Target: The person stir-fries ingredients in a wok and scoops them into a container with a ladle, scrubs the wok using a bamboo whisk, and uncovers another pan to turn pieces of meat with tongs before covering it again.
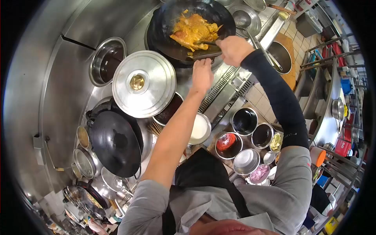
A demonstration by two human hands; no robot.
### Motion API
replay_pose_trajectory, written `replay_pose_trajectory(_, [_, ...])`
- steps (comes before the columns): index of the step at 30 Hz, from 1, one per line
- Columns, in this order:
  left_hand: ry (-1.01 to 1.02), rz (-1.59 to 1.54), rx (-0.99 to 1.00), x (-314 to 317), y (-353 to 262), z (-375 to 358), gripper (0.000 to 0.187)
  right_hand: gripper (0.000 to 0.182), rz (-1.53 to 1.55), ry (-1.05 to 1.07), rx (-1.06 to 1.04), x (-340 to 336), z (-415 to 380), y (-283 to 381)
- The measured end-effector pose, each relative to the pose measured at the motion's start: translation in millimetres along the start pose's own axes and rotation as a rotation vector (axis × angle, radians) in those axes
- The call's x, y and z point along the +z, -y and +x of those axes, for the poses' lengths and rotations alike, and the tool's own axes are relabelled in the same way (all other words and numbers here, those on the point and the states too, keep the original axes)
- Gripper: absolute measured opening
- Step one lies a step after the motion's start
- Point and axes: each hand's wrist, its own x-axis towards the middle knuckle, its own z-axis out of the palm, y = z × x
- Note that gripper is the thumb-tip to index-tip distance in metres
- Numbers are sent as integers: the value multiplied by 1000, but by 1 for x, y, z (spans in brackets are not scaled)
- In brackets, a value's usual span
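A large black wok (225, 25) at the top holds a yellow-orange, sauce-coated food (195, 30). My right hand (236, 50), with a dark sleeve on its forearm, grips a utensil handle (209, 42) that reaches into the food. At the near rim of the wok, my left hand (203, 73) has its fingers closed at the wok's handle; part of that handle is hidden by the fingers. A silver lid with a brass knob (144, 84) lies just left of my left forearm.
An empty black wok (115, 143) stands at the left. A steel pot (107, 61) is near the back wall. Bowls of dark sauce (244, 121), red sauce (226, 141) and chopped onion (259, 173) stand near my body. A ladle (241, 18) lies right of the wok.
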Motion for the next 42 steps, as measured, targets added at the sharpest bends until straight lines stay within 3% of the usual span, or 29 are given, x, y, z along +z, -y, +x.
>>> replay_pose_trajectory(4, [4,76,2,-5,-15,-20,42,40,-69,18,71,32,12,-1])
replay_pose_trajectory(7, [113,27,-23,-16,-17,-33,60,41,-1,-14,76,24,-5,-9])
replay_pose_trajectory(12, [278,41,-88,-28,-27,-26,71,47,-61,77,41,34,3,1])
replay_pose_trajectory(15, [332,36,-94,-34,-30,-25,76,29,-24,-61,5,33,0,-11])
replay_pose_trajectory(19, [417,122,-79,-36,-34,-21,84,26,109,-63,-18,15,-11,-19])
replay_pose_trajectory(20, [424,109,-92,-38,-37,-21,85,30,125,-109,-130,33,-5,-32])
replay_pose_trajectory(23, [472,95,-123,-37,-45,-22,87,46,-12,11,15,46,11,-23])
replay_pose_trajectory(25, [517,124,-147,-38,-46,-12,88,48,84,-65,-21,39,7,-25])
replay_pose_trajectory(27, [554,141,-148,-43,-48,-11,83,48,180,-171,-93,36,-4,-34])
replay_pose_trajectory(31, [444,120,-116,-24,-31,-4,66,43,271,-259,178,18,-23,-30])
replay_pose_trajectory(32, [321,32,-97,-20,-27,1,42,43,260,-258,212,21,-28,-32])
replay_pose_trajectory(36, [166,-30,-150,-24,-26,11,17,41,250,-349,307,28,-36,-55])
replay_pose_trajectory(40, [219,1,-162,-22,-19,19,18,39,203,-303,393,37,-42,-61])
replay_pose_trajectory(42, [125,-28,-108,-20,-17,25,17,36,214,-263,380,31,-46,-59])
